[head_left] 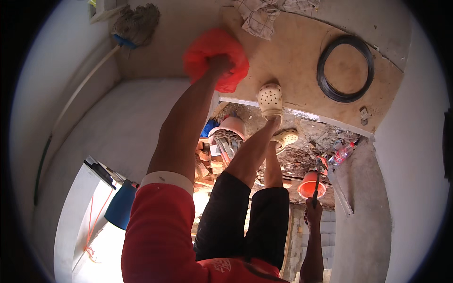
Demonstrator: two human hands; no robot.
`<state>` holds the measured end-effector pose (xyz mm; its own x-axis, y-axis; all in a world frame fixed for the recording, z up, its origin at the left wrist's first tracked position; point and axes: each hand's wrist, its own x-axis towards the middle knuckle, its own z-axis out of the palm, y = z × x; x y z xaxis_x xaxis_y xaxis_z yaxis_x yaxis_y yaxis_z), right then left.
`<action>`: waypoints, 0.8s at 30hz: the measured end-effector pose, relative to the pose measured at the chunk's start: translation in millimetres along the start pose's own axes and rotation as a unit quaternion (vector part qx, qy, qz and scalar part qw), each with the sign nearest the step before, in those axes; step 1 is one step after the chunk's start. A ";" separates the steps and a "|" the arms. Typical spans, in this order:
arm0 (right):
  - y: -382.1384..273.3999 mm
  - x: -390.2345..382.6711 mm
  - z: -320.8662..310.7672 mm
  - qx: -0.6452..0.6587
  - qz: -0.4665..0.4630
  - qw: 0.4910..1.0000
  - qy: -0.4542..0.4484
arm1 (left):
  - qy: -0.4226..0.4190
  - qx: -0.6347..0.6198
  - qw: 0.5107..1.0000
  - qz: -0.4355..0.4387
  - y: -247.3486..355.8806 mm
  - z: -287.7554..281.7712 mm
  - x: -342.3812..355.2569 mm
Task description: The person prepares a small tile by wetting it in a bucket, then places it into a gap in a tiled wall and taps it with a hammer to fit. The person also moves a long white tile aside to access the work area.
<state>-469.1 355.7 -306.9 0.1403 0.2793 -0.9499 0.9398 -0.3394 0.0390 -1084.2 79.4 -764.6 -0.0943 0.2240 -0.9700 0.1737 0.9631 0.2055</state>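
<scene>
My left hand (221,65) reaches forward to a bright red plastic bag (230,43), its fingers closed at the bag and partly hidden. The bag lies on a tan board (292,52) at the far side. Low on the right, my right hand (313,212) is wrapped round the dark handle of a hammer (316,186), whose head points up and away. Behind the hammer stands an orange-red bucket (307,187). One of my cream clogs (270,100) is on the board's near edge; the other clog (285,138) is lower, over the rubble.
A coil of black wire (322,70) lies on the board's right side. Rubble (302,160), a pink bucket (232,126) of scraps and a plastic bottle (343,153) are below. A mop (123,41) leans at the left wall. A blue bucket (121,205) is at lower left.
</scene>
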 end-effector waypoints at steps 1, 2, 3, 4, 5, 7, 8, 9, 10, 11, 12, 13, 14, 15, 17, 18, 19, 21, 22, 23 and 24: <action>5.6 9.7 4.5 -0.001 -0.013 1.000 0.008 | 0.053 -0.073 0.996 -0.011 -5.3 5.8 7.3; 9.6 15.1 9.5 -0.002 -0.023 1.000 0.014 | 0.229 -0.201 0.952 -0.023 -10.2 20.9 5.7; 12.8 17.9 14.6 0.012 0.001 1.000 0.017 | 0.393 -0.318 0.862 -0.033 -12.4 25.3 3.4; 15.0 18.3 19.1 0.026 0.024 0.999 0.021 | 0.417 -0.180 0.891 -0.004 -13.0 31.1 -4.8; 15.6 17.0 23.7 0.040 0.047 0.998 0.025 | 0.437 -0.039 0.898 0.033 -10.1 26.8 -9.9; 16.5 8.9 30.5 0.121 0.139 0.982 0.028 | 0.386 0.146 0.911 0.005 7.2 15.9 -21.9; 17.0 3.9 32.6 0.145 0.163 0.975 0.035 | 0.323 0.192 0.925 -0.061 19.8 8.3 -25.6; 18.3 -0.5 34.6 0.119 0.177 0.977 0.030 | 0.254 0.238 0.929 -0.126 32.0 6.6 -30.8; 20.7 -4.5 35.8 0.106 0.190 0.976 0.028 | 0.258 0.287 0.915 -0.120 42.7 6.7 -37.0; 24.9 -6.8 36.9 0.106 0.199 0.974 0.018 | 0.266 0.333 0.897 -0.114 51.7 5.6 -42.4; 30.6 -8.4 38.2 0.103 0.192 0.976 0.016 | 0.270 0.343 0.893 -0.108 59.6 3.0 -46.6; 37.5 -8.5 39.7 0.113 0.182 0.977 0.008 | 0.275 0.353 0.888 -0.102 66.6 0.9 -50.1; 45.1 -8.2 41.8 0.109 0.185 0.977 0.001 | 0.275 0.327 0.899 -0.094 70.9 -0.1 -54.6; 52.4 -6.8 43.9 0.127 0.165 0.978 0.002 | 0.274 0.302 0.909 -0.087 74.3 -1.8 -58.3; 63.3 -3.4 48.5 0.107 0.178 0.978 0.022 | 0.185 0.259 0.943 -0.097 74.1 -6.3 -68.9; 65.8 -2.6 49.7 0.132 0.119 0.984 0.007 | 0.189 0.259 0.944 -0.080 72.5 -8.5 -73.8; 66.2 -1.6 51.2 0.129 0.085 0.988 0.010 | 0.193 0.180 0.964 -0.039 70.1 -10.7 -78.2; 60.3 -2.5 50.9 0.132 0.070 0.989 0.010 | 0.271 0.171 0.945 0.071 60.5 -6.7 -89.2; 54.7 -4.1 48.5 0.140 0.089 0.986 0.008 | 0.304 0.221 0.920 0.115 55.4 -3.7 -93.0; 48.8 -6.7 46.9 0.147 0.109 0.983 0.004 | 0.314 0.374 0.861 0.140 48.7 1.4 -98.3; 43.1 -9.1 44.2 0.141 0.147 0.979 0.005 | 0.353 0.475 0.790 0.157 43.4 5.2 -101.6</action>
<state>-443.7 298.8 -310.3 0.3972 0.1410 -0.9069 0.7354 -0.6401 0.2225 -1062.1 97.7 -657.8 -0.3663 0.7800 -0.5074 0.9234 0.3720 -0.0947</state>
